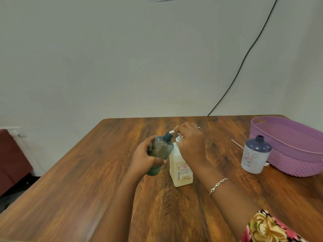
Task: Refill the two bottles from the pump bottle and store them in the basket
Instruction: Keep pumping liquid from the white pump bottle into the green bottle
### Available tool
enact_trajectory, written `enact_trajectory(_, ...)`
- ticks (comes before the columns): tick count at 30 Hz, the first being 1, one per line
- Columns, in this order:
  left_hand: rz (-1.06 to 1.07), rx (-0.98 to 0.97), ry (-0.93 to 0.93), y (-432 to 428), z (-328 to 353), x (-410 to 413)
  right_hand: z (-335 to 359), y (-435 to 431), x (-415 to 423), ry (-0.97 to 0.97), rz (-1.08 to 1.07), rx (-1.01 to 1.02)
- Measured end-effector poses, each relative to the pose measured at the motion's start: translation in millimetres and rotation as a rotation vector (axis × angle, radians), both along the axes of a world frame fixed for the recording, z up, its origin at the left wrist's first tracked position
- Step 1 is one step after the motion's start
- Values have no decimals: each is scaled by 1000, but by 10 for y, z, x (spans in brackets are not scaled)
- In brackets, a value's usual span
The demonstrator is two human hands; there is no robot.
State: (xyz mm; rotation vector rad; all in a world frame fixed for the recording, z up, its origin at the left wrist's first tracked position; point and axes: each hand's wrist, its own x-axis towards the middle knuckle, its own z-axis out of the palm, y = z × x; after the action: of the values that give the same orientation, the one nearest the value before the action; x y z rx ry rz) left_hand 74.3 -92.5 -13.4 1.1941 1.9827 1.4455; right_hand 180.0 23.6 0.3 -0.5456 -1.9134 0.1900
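My left hand [142, 158] grips a translucent grey-green bottle [160, 151], tilted so that its open neck sits just under the white spout of the pump bottle [181, 169]. That cream pump bottle stands upright mid-table. My right hand [189, 143] rests on top of its pump head, fingers curled over it. A second bottle [255, 155], white with a dark blue shoulder and an uncapped neck, stands upright to the right, beside the purple basket [297, 165].
The wooden table [87, 189] ends at the wall behind and has a left edge, beyond which a dark red seat [12, 154] stands. A thin white stick [237, 143] lies between the second bottle and the basket. A black cable [244, 58] hangs down the wall.
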Motion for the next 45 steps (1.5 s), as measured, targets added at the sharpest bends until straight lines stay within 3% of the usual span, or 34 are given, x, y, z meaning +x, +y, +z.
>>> enact_trajectory(11, -3, 10, -2, -6, 32, 9, 56, 54, 39, -42, 33, -69)
enact_trajectory(17, 0, 6, -24, 1, 16, 26, -82, -40, 39, -25, 12, 59)
enact_trajectory(24, -17, 28, -37, -9, 52, 60, 18, 62, 44, -50, 69, -33)
enact_trajectory(31, -15, 19, -35, -22, 32, 54, -55, 11, 29, -90, -25, 52)
enact_trajectory(39, -27, 28, -40, -55, 75, 23, 115, 28, 17, -45, 48, -36)
enact_trajectory(45, -16, 9, -65, -27, 44, 24, -29, 21, 10, -53, -1, 39)
